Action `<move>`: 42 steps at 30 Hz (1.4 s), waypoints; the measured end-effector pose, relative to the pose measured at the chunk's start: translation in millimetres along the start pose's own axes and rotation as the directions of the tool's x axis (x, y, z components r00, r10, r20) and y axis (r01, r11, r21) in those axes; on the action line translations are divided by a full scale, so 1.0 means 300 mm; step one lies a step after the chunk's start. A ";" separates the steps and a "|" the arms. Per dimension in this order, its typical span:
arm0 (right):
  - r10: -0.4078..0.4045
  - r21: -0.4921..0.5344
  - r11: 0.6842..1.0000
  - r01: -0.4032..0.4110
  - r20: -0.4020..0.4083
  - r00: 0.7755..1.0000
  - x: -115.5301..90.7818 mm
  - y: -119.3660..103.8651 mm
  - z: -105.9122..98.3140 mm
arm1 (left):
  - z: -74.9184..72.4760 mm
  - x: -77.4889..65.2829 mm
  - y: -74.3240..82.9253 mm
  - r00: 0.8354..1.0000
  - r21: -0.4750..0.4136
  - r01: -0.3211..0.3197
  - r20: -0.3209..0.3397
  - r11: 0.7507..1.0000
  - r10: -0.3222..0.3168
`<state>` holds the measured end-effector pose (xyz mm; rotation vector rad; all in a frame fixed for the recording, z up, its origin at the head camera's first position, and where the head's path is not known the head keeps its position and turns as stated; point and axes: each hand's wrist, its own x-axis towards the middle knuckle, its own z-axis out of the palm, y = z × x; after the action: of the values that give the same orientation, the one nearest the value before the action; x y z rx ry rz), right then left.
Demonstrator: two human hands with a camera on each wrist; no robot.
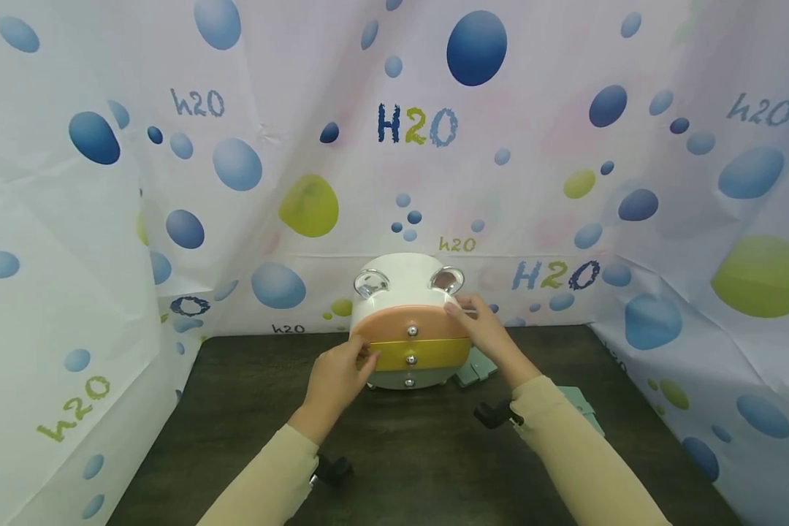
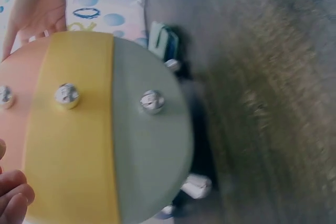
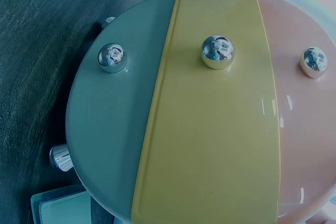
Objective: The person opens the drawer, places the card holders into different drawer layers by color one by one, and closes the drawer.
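Observation:
A rounded white drawer chest (image 1: 404,281) with two silver ear-like rings stands at the table's far side. Its front carries a peach drawer (image 1: 381,323), a yellow drawer (image 1: 440,354) and a grey-green drawer (image 1: 381,378), each with a silver knob and each pushed in. My left hand (image 1: 338,372) is at the chest's left side, fingers loosely bent by the yellow drawer's end; whether they touch it is unclear. At the upper right, my right hand (image 1: 483,327) rests against the chest's edge near the peach drawer, fingers fairly straight.
A pale green wallet-like item (image 1: 476,367) lies beside the chest's right foot. Another green item (image 1: 581,409) is partly hidden behind the right sleeve. The dark table (image 1: 408,460) is bordered by a patterned cloth backdrop (image 1: 532,131) at the back and both sides.

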<state>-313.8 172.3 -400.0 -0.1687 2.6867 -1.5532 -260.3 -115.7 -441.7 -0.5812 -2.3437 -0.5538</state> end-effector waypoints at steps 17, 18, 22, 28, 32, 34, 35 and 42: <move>-0.018 -0.001 1.000 0.018 -0.007 1.000 -0.003 -0.007 0.004 | -0.103 0.133 -0.043 0.991 0.013 0.034 -0.130 0.999 -0.032; -0.018 0.000 1.000 0.018 -0.007 1.000 -0.003 -0.008 0.004 | -0.104 0.140 -0.045 0.991 0.006 0.047 -0.125 0.999 -0.046; -0.016 -0.004 1.000 0.016 -0.008 1.000 -0.001 -0.008 0.005 | -0.110 0.159 -0.049 0.991 -0.014 0.094 -0.096 0.995 -0.095; -0.005 -0.008 1.000 0.005 -0.008 1.000 0.002 -0.002 0.005 | -0.104 0.183 -0.057 0.985 -0.018 0.166 -0.041 0.986 -0.166; 0.002 -0.008 1.000 -0.002 -0.015 1.000 0.005 0.002 0.003 | -0.091 0.205 -0.055 0.969 -0.022 0.243 0.048 0.970 -0.242; 0.002 -0.006 1.000 -0.002 -0.017 1.000 0.005 0.002 0.004 | -0.084 0.215 -0.052 0.956 -0.024 0.281 0.094 0.959 -0.278; 0.001 -0.006 1.000 -0.001 -0.016 1.000 0.005 0.002 0.003 | -0.079 0.219 -0.052 0.949 -0.025 0.298 0.113 0.954 -0.294; -0.009 -0.007 1.000 0.009 -0.016 1.000 0.000 0.002 0.003 | -0.037 0.232 -0.063 0.911 -0.045 0.380 0.193 0.924 -0.365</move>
<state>-313.8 171.8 -400.9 -0.1700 2.7073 -1.5544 -312.8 -118.8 -391.2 -0.2212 -2.6360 -0.8016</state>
